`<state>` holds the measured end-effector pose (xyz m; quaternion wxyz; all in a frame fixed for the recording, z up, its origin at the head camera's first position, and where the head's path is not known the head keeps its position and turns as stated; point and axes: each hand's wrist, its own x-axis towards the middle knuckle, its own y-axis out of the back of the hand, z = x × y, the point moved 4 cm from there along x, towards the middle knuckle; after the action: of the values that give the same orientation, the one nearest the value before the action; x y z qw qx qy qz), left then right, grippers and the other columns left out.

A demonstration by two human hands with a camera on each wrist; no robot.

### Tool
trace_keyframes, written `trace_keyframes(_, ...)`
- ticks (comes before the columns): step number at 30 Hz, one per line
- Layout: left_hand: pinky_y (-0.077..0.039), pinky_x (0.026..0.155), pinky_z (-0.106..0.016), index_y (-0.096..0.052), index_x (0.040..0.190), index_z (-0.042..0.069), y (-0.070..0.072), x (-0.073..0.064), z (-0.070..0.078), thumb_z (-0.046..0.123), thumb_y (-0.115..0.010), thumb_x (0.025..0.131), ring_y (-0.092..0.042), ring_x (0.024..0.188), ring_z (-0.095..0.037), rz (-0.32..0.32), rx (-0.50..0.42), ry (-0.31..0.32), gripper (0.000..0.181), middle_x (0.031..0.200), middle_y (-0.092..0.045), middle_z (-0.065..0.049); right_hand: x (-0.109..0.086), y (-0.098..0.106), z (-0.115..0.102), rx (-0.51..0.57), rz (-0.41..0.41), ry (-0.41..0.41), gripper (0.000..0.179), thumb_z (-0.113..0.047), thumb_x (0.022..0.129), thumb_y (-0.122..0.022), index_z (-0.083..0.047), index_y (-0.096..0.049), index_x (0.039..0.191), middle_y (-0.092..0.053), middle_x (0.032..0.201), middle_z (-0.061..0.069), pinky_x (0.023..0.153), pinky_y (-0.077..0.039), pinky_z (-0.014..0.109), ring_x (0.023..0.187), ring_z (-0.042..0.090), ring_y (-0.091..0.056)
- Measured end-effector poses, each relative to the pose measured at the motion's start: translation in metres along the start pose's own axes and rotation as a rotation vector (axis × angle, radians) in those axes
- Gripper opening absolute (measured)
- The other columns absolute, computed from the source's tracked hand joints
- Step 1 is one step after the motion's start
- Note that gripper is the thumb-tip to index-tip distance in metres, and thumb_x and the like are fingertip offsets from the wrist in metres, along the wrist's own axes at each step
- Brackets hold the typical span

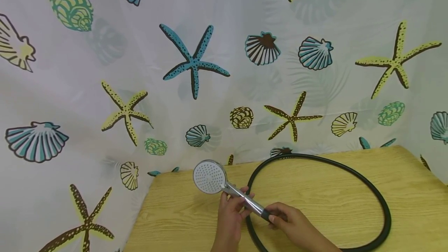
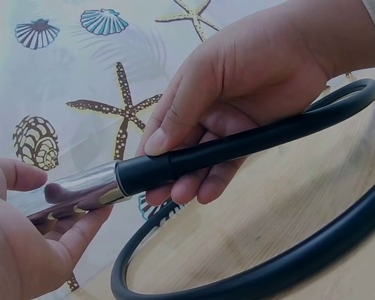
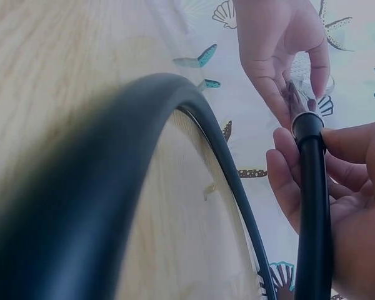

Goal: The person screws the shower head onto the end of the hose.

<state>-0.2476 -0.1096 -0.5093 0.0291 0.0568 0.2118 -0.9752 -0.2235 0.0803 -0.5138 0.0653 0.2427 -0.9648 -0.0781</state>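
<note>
A chrome shower head [image 1: 210, 177] with a round, dotted white face is held tilted above the table, its handle pointing down to the right. My left hand [image 1: 231, 209] grips the chrome handle [image 2: 81, 187] around its middle. At the handle's lower end, my right hand [image 1: 292, 223] pinches the black end fitting [image 2: 144, 174] of a black hose [image 1: 383, 201] between thumb and fingers. The fitting meets the handle's end in both wrist views; whether it is screwed tight cannot be seen. In the right wrist view the left hand [image 3: 287, 50] partly hides the shower head.
The hose runs in a wide loop over the wood-grain table [image 1: 182, 221], on the right side. Behind and along the left and right hangs a white curtain [image 1: 224, 7] printed with shells and starfish, meeting the table's back edge.
</note>
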Motion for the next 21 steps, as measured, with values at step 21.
trace_keyframes(21,-0.059,0.100,-0.043,-0.030,0.145,0.008,0.0006,0.0006,-0.0009,0.004,-0.048,0.094,-0.065,0.123,-0.031,-0.036,-0.020,-0.001,0.054,0.136,-0.056,-0.014,0.0005,0.0001,0.0040,0.085,-0.035,-0.003,0.034,-0.017,0.105,-0.055,0.006,-0.056,0.130,-0.061,0.127,0.027,0.091,-0.062,0.028,0.108,0.042,-0.069)
